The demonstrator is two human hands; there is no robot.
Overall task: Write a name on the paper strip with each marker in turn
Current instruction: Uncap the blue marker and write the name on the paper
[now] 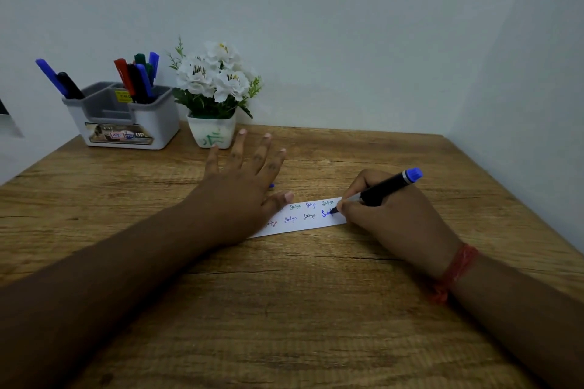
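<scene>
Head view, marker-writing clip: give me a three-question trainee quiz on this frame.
1. True or false: the left hand lies flat with spread fingers on the paper strip.
2. Which hand grips the marker? A) left B) right C) both
3. Fill in: the ink now going onto the strip is ____.

Key: 1 true; 2 B, the right hand; 3 blue.
</scene>
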